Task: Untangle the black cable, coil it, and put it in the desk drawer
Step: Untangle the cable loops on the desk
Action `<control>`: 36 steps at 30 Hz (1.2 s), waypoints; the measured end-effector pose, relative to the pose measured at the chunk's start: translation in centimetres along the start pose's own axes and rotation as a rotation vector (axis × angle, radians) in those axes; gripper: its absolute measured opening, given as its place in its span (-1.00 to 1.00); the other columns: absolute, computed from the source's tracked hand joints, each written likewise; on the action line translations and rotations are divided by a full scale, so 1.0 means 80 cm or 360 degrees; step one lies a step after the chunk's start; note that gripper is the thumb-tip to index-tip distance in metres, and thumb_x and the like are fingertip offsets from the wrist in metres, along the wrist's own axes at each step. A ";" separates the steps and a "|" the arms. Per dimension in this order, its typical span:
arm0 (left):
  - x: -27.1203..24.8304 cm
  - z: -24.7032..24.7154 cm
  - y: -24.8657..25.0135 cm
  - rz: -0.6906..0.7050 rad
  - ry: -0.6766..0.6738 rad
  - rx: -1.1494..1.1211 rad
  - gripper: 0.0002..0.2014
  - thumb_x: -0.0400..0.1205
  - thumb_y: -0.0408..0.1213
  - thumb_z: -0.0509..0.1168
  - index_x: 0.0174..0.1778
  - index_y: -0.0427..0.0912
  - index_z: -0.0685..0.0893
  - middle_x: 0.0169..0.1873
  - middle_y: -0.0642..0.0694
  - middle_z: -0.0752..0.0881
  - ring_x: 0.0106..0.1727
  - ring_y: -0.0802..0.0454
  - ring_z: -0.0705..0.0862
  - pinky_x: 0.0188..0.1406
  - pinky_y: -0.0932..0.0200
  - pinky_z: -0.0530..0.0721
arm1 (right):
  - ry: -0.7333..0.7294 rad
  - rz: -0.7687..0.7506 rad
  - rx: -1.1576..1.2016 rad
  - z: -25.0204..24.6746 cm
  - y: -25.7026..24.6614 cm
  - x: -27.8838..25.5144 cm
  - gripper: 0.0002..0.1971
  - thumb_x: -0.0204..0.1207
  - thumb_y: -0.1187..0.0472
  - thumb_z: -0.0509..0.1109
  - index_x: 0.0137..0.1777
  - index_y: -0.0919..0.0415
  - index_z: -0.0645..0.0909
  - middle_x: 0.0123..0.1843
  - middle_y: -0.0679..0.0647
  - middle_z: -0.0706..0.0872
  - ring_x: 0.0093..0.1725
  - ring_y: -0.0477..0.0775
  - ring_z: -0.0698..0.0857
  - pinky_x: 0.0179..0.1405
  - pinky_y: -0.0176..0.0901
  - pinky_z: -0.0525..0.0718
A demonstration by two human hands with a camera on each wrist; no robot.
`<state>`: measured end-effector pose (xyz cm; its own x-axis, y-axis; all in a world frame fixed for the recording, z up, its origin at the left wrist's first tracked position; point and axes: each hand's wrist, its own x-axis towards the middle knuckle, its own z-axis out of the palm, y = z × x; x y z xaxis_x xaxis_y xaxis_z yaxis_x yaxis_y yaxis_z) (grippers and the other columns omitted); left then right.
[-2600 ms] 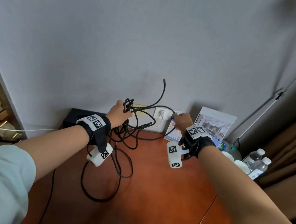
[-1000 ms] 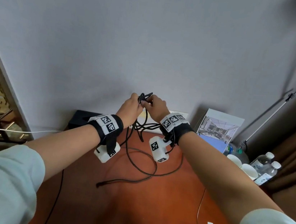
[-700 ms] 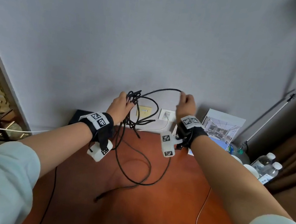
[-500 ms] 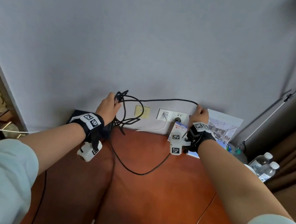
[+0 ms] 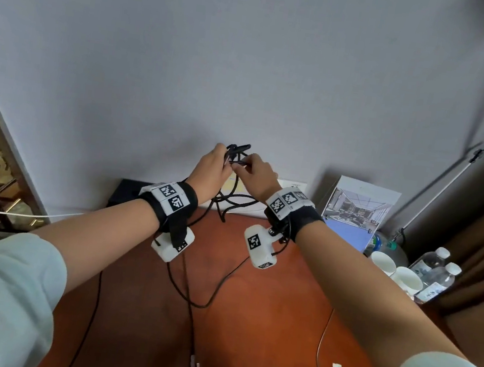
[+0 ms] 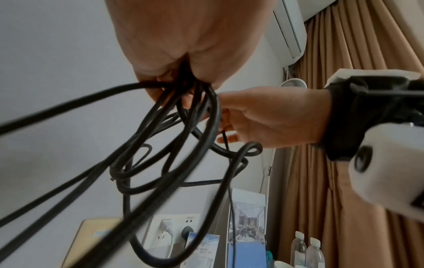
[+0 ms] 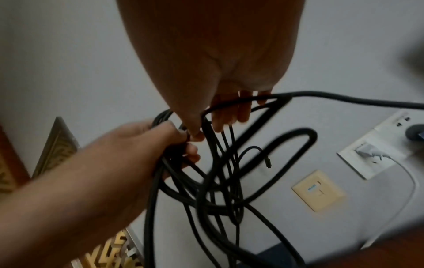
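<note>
The black cable [image 5: 226, 202] hangs in several tangled loops from my two hands, which are raised side by side in front of the wall. My left hand [image 5: 222, 157] grips the bunch of loops at its top. Touching it, my right hand [image 5: 241, 168] pinches one strand beside the bunch. One strand trails down over the desk to a connector end [image 5: 194, 363] near me. In the left wrist view the loops [image 6: 165, 145] drop from my left fist [image 6: 183, 68]. In the right wrist view a strand [image 7: 252, 98] crosses my right fingers [image 7: 229, 116]. No drawer is in view.
The red-brown desk [image 5: 264, 309] runs up to the wall. Wall sockets [image 5: 292, 185], a standing brochure [image 5: 357, 211], white cups [image 5: 382, 262] and water bottles [image 5: 435, 270] sit at the back right. A black box [image 5: 125, 195] is at the back left. A thin white cable [image 5: 323, 348] lies near right.
Half a second ago my hands were apart with a strand stretched between them. My right hand has come back to the left hand and both have risen slightly; more cable now hangs bunched.
</note>
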<state>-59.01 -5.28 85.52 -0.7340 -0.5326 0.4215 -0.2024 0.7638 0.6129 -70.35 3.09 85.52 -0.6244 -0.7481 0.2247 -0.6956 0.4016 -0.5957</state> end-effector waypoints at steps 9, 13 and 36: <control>-0.001 -0.023 -0.026 -0.0245 0.0286 -0.0305 -0.82 0.64 -0.24 0.24 -0.07 -0.31 0.46 -0.21 -0.30 0.69 -0.16 -0.25 0.69 -0.14 -0.13 0.69 | 0.0773 0.0097 0.0918 -0.041 0.034 -0.001 -0.65 0.66 0.12 0.29 -0.36 0.12 0.34 -0.45 -0.07 0.35 -0.42 -0.11 0.31 -0.37 -0.21 0.33; -0.008 -0.031 -0.045 -0.0379 0.0354 -0.0355 -0.84 0.63 -0.29 0.24 -0.05 -0.34 0.49 -0.20 -0.27 0.69 -0.12 -0.28 0.70 -0.10 -0.16 0.68 | 0.1118 0.0574 0.1170 -0.069 0.085 0.000 -0.69 0.69 0.03 0.19 -0.26 0.16 0.47 -0.36 0.03 0.47 -0.32 0.03 0.43 -0.15 -0.12 0.41; -0.009 -0.023 -0.003 -0.0170 0.0094 -0.0203 -0.78 0.67 -0.24 0.23 -0.01 -0.38 0.47 -0.07 -0.29 0.71 -0.06 -0.19 0.67 -0.07 -0.04 0.60 | -0.0054 -0.0045 0.0467 -0.032 0.006 -0.023 -0.67 0.60 0.04 0.36 -0.40 0.08 0.55 -0.48 -0.08 0.49 -0.44 -0.10 0.44 -0.36 -0.27 0.40</control>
<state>-57.25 -5.76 86.34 -0.6727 -0.6316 0.3854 -0.1905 0.6512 0.7346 -70.45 6.06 86.79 -0.5906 -0.7759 0.2216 -0.5770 0.2141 -0.7881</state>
